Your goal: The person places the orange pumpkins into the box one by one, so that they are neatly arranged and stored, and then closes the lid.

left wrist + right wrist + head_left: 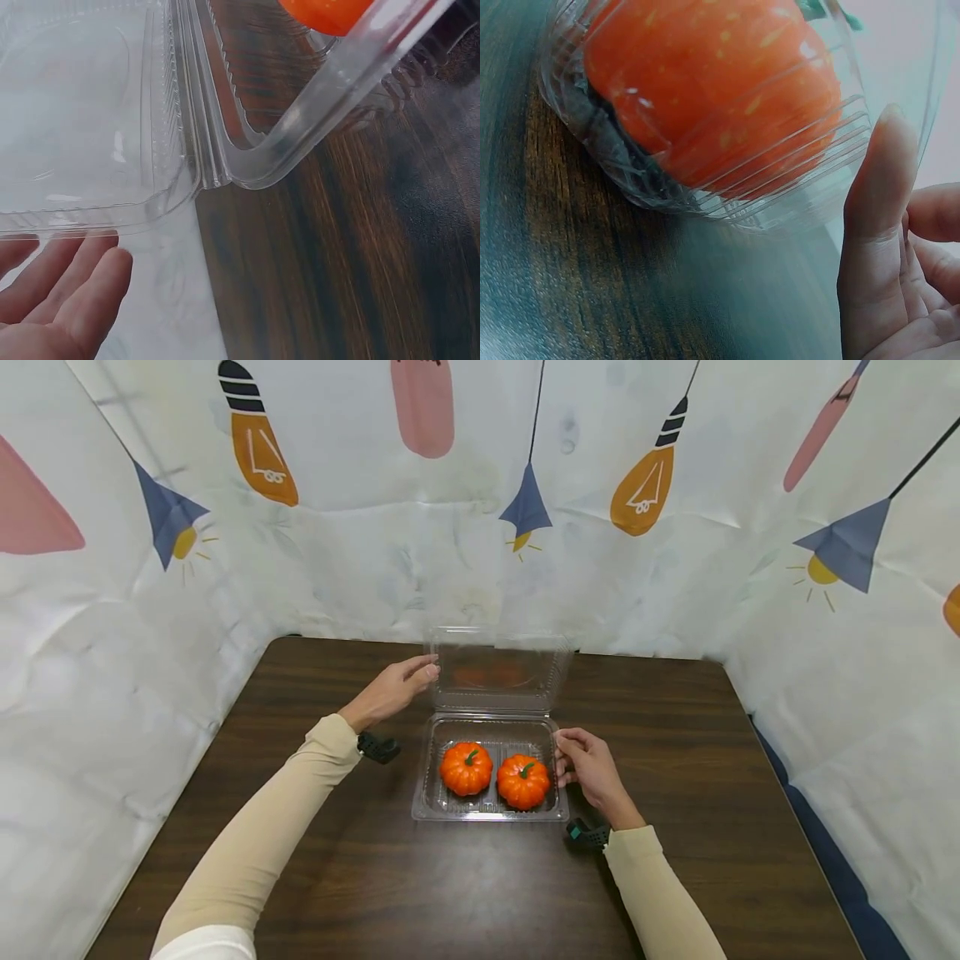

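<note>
A clear plastic clamshell container (pixel 491 816) rests on the table with its lid (pixel 487 700) raised at the back. Two small orange pumpkins with green stems sit in the base, one on the left (pixel 466 769) and one on the right (pixel 522 782). At the lid's left edge is my left hand (pixel 393 691), its fingers fairly straight, with fingertips right at the rim in the left wrist view. My right hand (pixel 592 768) pinches the base's right rim between thumb (pixel 881 180) and curled fingers.
The dark wood-grain table (pixel 337 877) extends around the container. A pale cloth (pixel 360 560) printed with lamps and bulbs hangs along the back and both sides. Dark blue fabric (pixel 832 868) shows beyond the table's right edge.
</note>
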Demonstrator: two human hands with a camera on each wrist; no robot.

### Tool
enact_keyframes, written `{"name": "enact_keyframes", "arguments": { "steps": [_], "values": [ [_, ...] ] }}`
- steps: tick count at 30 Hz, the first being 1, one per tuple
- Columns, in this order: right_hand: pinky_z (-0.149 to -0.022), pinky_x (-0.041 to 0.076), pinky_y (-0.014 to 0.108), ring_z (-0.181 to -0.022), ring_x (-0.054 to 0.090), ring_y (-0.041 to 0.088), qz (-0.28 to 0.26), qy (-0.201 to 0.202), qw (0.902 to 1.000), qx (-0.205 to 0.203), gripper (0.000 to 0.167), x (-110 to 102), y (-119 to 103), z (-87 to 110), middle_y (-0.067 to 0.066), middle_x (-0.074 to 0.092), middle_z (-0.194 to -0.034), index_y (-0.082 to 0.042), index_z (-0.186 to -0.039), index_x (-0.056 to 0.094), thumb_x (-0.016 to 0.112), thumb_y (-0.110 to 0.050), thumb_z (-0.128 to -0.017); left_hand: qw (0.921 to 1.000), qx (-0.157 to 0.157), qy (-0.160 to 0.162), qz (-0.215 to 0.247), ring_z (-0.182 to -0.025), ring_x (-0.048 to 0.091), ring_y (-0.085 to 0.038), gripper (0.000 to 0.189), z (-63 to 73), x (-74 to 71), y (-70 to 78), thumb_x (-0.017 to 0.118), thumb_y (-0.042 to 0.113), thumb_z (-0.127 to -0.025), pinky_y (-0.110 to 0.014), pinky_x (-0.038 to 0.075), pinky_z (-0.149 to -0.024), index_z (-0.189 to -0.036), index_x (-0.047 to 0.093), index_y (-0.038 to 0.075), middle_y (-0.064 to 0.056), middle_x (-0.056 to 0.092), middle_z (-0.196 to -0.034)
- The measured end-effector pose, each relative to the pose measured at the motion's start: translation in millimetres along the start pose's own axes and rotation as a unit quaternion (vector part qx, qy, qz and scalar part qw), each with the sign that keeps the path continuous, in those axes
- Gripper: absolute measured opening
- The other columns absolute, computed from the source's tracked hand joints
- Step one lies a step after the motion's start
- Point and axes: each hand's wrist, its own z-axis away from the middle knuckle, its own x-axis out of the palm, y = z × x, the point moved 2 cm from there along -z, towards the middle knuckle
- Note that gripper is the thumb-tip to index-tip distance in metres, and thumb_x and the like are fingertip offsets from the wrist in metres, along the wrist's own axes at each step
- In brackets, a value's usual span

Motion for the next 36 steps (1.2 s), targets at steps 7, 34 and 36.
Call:
{"name": "enact_keyframes", "arguments": {
  "steps": [7,34,36],
  "values": [
    [-0.051,0.059,0.028,-0.056,0.058,0.012,0.006,0.0,1.0,0.002,0.036,0.4,0.1,0.5,0.0,0.061,-0.08,0.007,-0.128,0.056,0.058,-0.022,-0.107,0.9989,0.02,-0.017,0.038,-0.152,0.04,-0.043,0.076,7.3,-2.7,6.8,0.02,0.056,-0.111,-0.055,0.031,-0.128,-0.162,0.027,-0.001,-0.027,0.04,-0.162],
    [-0.052,0.059,0.028,-0.057,0.058,0.012,0.005,-0.002,1.0,0.0,0.035,1.9,-0.4,3.3,0.001,0.061,-0.081,0.005,-0.127,0.056,0.058,-0.023,-0.107,0.9861,-0.051,-0.09,-0.13,-0.143,0.054,-0.038,0.076,37.5,-11.3,34.9,0.032,0.068,-0.106,-0.058,0.043,-0.119,-0.156,0.047,0.013,-0.013,0.049,-0.161],
    [-0.052,0.059,0.028,-0.057,0.058,0.013,0.006,-0.003,1.0,-0.001,0.035,1.5,-0.3,3.7,0.001,0.061,-0.081,0.006,-0.127,0.056,0.058,-0.024,-0.107,0.9844,-0.036,-0.091,-0.146,-0.143,0.054,-0.037,0.069,39.7,-9.7,36.1,0.038,0.064,-0.106,-0.058,0.045,-0.117,-0.155,0.049,0.016,-0.011,0.05,-0.161]
  ]
}}
